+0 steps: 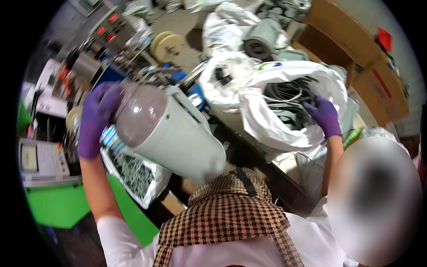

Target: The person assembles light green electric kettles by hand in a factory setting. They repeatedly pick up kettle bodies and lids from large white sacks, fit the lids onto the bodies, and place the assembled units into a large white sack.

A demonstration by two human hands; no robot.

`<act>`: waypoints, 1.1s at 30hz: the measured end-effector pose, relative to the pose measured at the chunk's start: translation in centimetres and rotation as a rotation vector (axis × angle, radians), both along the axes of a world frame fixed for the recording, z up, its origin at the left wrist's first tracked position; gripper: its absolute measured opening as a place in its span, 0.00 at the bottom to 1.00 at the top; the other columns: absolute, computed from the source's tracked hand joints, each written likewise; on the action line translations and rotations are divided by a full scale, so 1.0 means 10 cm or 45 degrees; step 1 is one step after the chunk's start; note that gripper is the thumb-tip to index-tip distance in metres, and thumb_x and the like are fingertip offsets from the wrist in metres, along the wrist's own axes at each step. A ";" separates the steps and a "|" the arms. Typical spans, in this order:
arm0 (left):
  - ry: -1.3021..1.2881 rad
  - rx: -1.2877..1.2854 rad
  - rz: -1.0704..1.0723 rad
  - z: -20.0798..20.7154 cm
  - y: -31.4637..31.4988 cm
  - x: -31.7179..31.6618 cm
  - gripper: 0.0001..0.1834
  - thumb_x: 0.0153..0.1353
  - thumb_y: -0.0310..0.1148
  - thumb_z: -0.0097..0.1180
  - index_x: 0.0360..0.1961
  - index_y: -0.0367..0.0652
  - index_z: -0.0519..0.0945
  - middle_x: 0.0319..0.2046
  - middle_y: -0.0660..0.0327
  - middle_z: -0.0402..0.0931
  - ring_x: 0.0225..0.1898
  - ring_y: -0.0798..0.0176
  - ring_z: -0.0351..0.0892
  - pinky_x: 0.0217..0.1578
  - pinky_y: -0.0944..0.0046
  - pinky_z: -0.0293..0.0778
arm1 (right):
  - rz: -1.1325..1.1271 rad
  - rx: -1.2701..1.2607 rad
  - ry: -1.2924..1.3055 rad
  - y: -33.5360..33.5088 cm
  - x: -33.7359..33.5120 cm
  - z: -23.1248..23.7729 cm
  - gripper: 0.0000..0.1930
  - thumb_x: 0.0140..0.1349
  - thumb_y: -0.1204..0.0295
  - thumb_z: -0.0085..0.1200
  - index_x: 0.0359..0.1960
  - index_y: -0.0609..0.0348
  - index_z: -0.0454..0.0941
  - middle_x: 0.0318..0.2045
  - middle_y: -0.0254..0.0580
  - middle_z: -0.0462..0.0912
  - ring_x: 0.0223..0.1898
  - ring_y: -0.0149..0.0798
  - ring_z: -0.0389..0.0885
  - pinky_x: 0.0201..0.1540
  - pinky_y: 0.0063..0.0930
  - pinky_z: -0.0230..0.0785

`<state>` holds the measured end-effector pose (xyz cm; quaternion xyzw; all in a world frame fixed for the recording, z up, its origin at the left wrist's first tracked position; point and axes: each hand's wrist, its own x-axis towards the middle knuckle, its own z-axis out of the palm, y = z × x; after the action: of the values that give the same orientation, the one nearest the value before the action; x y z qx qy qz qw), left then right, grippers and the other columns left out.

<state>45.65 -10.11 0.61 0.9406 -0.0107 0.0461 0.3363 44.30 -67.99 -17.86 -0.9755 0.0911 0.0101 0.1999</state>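
Note:
Purple gloves cover both of my hands. My left hand (101, 115) is closed on the domed end of a grey plastic cylindrical jug (184, 144). The jug has a smoky see-through dome and a long side handle, and it hangs tilted in front of my checked apron, its other end close to the cloth. On the right, my right hand (324, 116) reaches into a white woven sack (262, 127) full of curved grey plastic strips (291, 95). Its bent fingers close on strips near the sack's right side, with the fingertips partly hidden.
Below the jug sits a white bag (155, 180) of small grey parts. Another white sack (229, 91) holds black pieces, with a grey cylinder (262, 39) behind it. An open cardboard box (378, 84) stands far right. At left are a beige device (44, 158) and a green surface (58, 202).

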 end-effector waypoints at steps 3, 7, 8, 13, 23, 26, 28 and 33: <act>-0.602 0.754 -1.022 -0.15 0.01 0.25 0.13 0.66 0.28 0.53 0.47 0.33 0.81 0.39 0.51 0.83 0.40 0.62 0.82 0.45 0.61 0.77 | 0.177 -0.640 0.359 0.01 0.27 -0.67 0.15 0.60 0.58 0.57 0.39 0.55 0.83 0.37 0.50 0.86 0.41 0.56 0.85 0.43 0.49 0.76; 0.432 -0.712 -0.308 -0.95 -0.15 0.22 0.17 0.71 0.40 0.51 0.52 0.40 0.80 0.44 0.64 0.80 0.45 0.70 0.77 0.48 0.65 0.75 | 0.173 -0.624 -0.067 -0.49 0.32 -0.98 0.16 0.61 0.66 0.52 0.51 0.48 0.81 0.41 0.51 0.85 0.42 0.54 0.84 0.41 0.47 0.77; 0.470 -0.992 -0.424 -0.95 -0.15 0.10 0.18 0.73 0.42 0.50 0.52 0.40 0.79 0.45 0.67 0.79 0.44 0.70 0.77 0.48 0.65 0.75 | 0.083 -0.485 -0.410 -0.33 0.23 -0.63 0.17 0.64 0.70 0.49 0.53 0.46 0.81 0.43 0.49 0.84 0.42 0.53 0.84 0.42 0.44 0.77; -0.039 -0.561 -0.348 -1.33 -0.27 -0.03 0.24 0.72 0.47 0.51 0.43 0.32 0.82 0.39 0.57 0.83 0.42 0.65 0.80 0.49 0.64 0.75 | 0.376 -0.553 -1.786 0.02 0.06 1.10 0.07 0.58 0.76 0.51 0.36 0.58 0.79 0.42 0.43 0.83 0.50 0.51 0.81 0.53 0.43 0.73; 0.277 -1.438 -0.770 -1.04 -0.26 -0.38 0.57 0.57 0.81 0.39 0.62 0.33 0.73 0.55 0.52 0.78 0.56 0.60 0.78 0.60 0.60 0.72 | 0.640 0.494 -1.465 3.24 0.44 0.97 0.06 0.66 0.77 0.55 0.42 0.63 0.81 0.37 0.49 0.84 0.41 0.46 0.82 0.48 0.37 0.73; 0.261 -1.373 -0.796 -0.98 -0.05 -0.50 0.55 0.54 0.76 0.50 0.64 0.34 0.71 0.56 0.53 0.77 0.56 0.61 0.76 0.60 0.61 0.71 | 0.738 2.099 -0.688 3.90 0.46 0.40 0.05 0.68 0.78 0.53 0.41 0.61 0.70 0.53 0.55 0.77 0.52 0.42 0.80 0.57 0.35 0.74; 0.224 -1.238 -0.702 -0.88 0.22 -0.70 0.50 0.54 0.67 0.58 0.63 0.34 0.71 0.57 0.54 0.75 0.58 0.61 0.76 0.62 0.60 0.69 | 0.785 2.171 -0.461 4.00 0.30 0.21 0.10 0.69 0.77 0.53 0.49 0.61 0.70 0.51 0.50 0.78 0.52 0.38 0.79 0.56 0.30 0.73; 0.160 -1.220 -0.505 -1.12 0.86 -1.01 0.48 0.56 0.67 0.55 0.62 0.33 0.71 0.56 0.54 0.76 0.57 0.61 0.76 0.62 0.60 0.70 | 0.578 2.528 0.431 4.12 -0.48 0.52 0.24 0.69 0.69 0.52 0.66 0.60 0.66 0.39 0.37 0.80 0.42 0.30 0.79 0.48 0.21 0.72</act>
<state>35.57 -1.50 -10.61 0.6621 -0.1462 -0.0753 0.7312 39.51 -26.79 -12.64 -0.3511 -0.1176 0.2555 0.8931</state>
